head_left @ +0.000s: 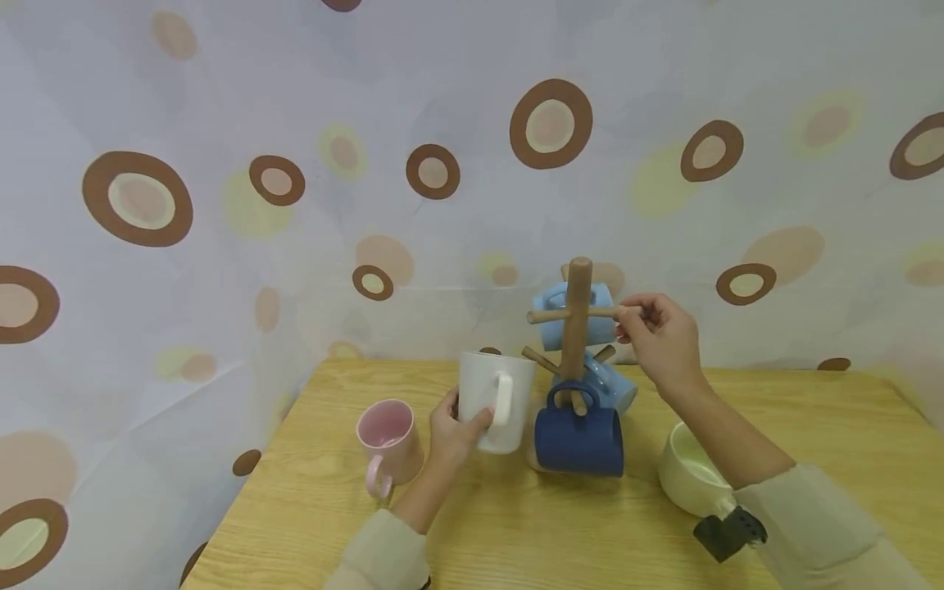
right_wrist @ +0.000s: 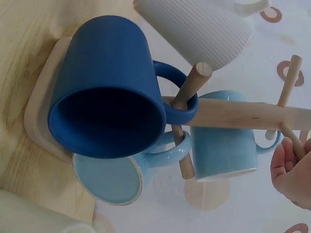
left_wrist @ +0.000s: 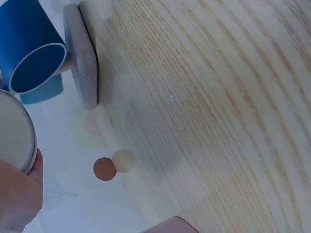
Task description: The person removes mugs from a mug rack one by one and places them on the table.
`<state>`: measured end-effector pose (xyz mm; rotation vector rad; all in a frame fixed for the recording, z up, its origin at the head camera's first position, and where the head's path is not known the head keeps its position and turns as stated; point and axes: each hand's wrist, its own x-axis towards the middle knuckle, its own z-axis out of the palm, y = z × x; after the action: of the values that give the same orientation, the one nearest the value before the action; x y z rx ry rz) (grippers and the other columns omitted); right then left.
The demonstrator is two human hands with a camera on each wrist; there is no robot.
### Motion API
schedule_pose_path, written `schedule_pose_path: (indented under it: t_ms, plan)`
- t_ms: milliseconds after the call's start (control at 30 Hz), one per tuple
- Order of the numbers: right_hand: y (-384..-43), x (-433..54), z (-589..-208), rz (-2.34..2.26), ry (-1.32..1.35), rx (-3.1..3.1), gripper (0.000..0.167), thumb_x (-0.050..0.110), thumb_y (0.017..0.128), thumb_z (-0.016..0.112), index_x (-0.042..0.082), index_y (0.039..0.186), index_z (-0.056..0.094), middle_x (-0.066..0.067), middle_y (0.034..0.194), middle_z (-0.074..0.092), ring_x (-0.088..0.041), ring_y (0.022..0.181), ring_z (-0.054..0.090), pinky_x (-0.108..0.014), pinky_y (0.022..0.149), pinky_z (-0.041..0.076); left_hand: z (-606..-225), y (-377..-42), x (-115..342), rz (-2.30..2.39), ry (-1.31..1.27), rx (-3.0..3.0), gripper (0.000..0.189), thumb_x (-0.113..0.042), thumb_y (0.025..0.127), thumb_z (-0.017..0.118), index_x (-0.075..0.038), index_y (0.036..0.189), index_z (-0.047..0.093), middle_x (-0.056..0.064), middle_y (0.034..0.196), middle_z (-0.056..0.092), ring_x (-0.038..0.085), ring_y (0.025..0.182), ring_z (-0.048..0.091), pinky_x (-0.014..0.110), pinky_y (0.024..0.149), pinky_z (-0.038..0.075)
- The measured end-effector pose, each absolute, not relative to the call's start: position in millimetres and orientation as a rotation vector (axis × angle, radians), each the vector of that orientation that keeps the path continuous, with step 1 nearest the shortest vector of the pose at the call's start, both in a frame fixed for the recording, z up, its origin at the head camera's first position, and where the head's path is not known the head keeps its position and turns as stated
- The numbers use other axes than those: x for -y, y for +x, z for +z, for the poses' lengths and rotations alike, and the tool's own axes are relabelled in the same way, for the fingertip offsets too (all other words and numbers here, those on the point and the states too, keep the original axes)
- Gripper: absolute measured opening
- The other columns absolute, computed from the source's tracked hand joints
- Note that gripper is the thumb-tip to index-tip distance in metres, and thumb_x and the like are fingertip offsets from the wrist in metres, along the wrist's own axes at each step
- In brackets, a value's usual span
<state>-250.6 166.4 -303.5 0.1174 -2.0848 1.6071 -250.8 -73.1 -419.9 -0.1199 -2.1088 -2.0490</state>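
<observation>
My left hand [head_left: 451, 434] grips a tall white ribbed mug [head_left: 478, 385] from its left side, thumb beside the handle. The mug is held just left of a wooden mug tree [head_left: 579, 287]. With fingertips and thumb, my right hand [head_left: 667, 340] pinches the right end of an upper peg [head_left: 603, 312]. A dark blue mug [right_wrist: 104, 58] hangs by its handle from a lower front peg, its mouth sideways. Behind it hangs a light blue mug [head_left: 619, 392], partly hidden. Another light blue mug [right_wrist: 223, 150] hangs higher, behind the post.
On the wooden table [head_left: 310, 459], a pink mug [head_left: 404, 456] stands left of my left forearm. A cream mug [head_left: 686, 483] sits at the right, partly under my right forearm. A patterned cloth [head_left: 472, 106] hangs behind the table.
</observation>
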Motion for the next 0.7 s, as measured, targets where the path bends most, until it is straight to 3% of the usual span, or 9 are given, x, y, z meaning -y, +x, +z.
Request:
schedule_pose_path:
  t_ms: [233,333,533,700]
  plan:
    - [-229,-154,-317,1.739,-0.153,1.768,0.013,0.007,0.089,0.057,0.015,0.099,0.055,0.008,0.086,0.052,-0.003,0.077,0.052,-0.008,0.064,0.043,-415,-245,63,-2.063,-0.159,2.107,0.062,-0.012,0.068,0.066,0.011,0.124,0.050,0.029,0.109,0.060,0.024,0.092,0.061,0.038,0.080,0.054]
    - [-214,-148,-328,1.829,-0.095,1.731,0.007,0.013,0.090,0.058,0.010,0.097,0.057,0.005,0.085,0.056,-0.005,0.077,0.054,-0.011,0.065,0.045,-415,-242,59,-2.072,-0.173,2.098,0.063,-0.014,0.068,0.066,0.009,0.124,0.050,0.028,0.108,0.061,0.021,0.091,0.060,0.037,0.079,0.054]
    - [-189,-131,-360,2.358,0.199,1.750,0.017,0.021,0.096,0.050,0.006,0.097,0.059,0.002,0.087,0.064,-0.010,0.082,0.062,-0.019,0.072,0.052,-419,-238,52,-2.064,-0.165,2.036,0.063,-0.018,0.066,0.068,0.007,0.121,0.052,0.024,0.108,0.061,0.021,0.090,0.060,0.036,0.077,0.054]
    - [-179,-110,-354,2.572,0.118,1.827,0.027,0.019,0.101,0.038,0.000,0.108,0.055,0.000,0.094,0.062,-0.013,0.091,0.060,-0.022,0.081,0.052,-419,-237,48,-2.050,-0.172,1.981,0.062,-0.019,0.065,0.069,0.007,0.119,0.053,0.025,0.107,0.061,0.022,0.090,0.060,0.036,0.077,0.054]
